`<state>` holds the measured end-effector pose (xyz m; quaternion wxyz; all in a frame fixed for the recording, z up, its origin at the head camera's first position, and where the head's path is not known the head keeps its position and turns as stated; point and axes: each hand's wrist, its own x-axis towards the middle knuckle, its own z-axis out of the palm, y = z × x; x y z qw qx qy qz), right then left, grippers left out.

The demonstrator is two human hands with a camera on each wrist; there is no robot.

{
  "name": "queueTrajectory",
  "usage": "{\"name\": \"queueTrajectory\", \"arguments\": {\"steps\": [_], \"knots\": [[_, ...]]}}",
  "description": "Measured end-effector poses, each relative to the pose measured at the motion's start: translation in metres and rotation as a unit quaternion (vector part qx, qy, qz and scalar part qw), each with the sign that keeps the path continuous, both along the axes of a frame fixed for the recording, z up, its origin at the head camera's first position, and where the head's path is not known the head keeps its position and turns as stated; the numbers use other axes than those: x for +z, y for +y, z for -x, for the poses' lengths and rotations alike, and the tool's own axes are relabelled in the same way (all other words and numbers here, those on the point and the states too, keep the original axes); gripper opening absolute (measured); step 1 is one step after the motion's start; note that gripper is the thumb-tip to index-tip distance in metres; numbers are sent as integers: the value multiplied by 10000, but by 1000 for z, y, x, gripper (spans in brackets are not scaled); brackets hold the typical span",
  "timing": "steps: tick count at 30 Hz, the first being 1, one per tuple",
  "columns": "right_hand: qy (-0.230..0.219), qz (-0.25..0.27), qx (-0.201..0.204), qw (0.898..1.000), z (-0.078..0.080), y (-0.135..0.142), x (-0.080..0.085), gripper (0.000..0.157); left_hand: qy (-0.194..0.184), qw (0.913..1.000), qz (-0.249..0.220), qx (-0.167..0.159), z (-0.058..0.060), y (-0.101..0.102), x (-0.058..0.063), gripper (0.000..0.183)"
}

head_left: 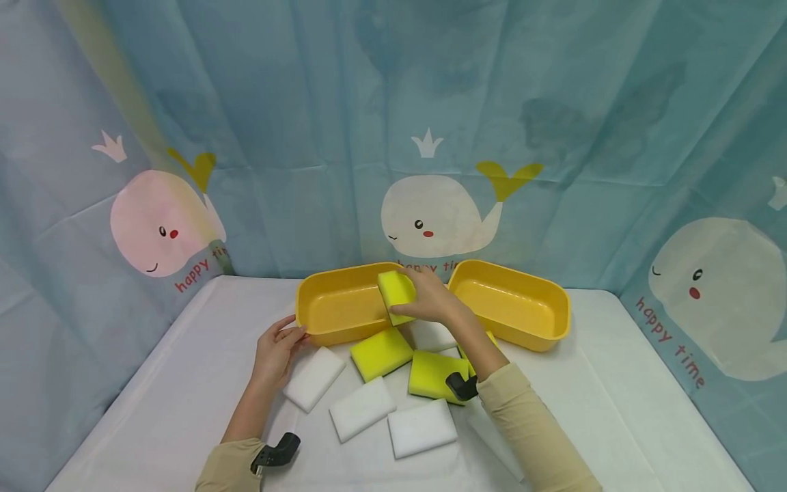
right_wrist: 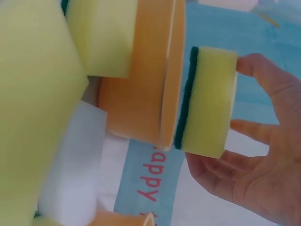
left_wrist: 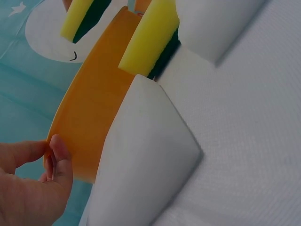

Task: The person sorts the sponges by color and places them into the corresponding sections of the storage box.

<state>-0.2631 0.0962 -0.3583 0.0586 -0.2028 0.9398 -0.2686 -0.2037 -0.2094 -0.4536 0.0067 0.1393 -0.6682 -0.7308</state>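
My right hand (head_left: 430, 294) grips a yellow sponge (head_left: 395, 294) with a dark green scouring side (right_wrist: 187, 99), held over the right end of the left yellow bin (head_left: 338, 336). In the right wrist view the fingers (right_wrist: 254, 132) and thumb span the sponge, beside the bin's rim. My left hand (head_left: 278, 352) pinches the near left corner of that same bin; the left wrist view shows thumb and fingers (left_wrist: 61, 157) at its rim. A white sponge block (head_left: 315, 378) lies just right of the left hand.
A second yellow bin (head_left: 516, 328) stands at the right. Between bins and sleeves lie more yellow sponges (head_left: 381, 354), (head_left: 436, 374) and white blocks (head_left: 363, 408), (head_left: 422, 428), some partly hidden under the right arm. A blue whale-print curtain (head_left: 344, 137) hangs behind the white table (head_left: 615, 410).
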Motion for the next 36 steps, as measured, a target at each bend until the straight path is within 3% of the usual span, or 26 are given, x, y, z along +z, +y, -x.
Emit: {"name": "queueTrajectory", "arguments": {"steps": [36], "knots": [[-272,446,-558,9971,35,-34,-18,83,96,9999,-111,-35,1,0,-1,59]]}}
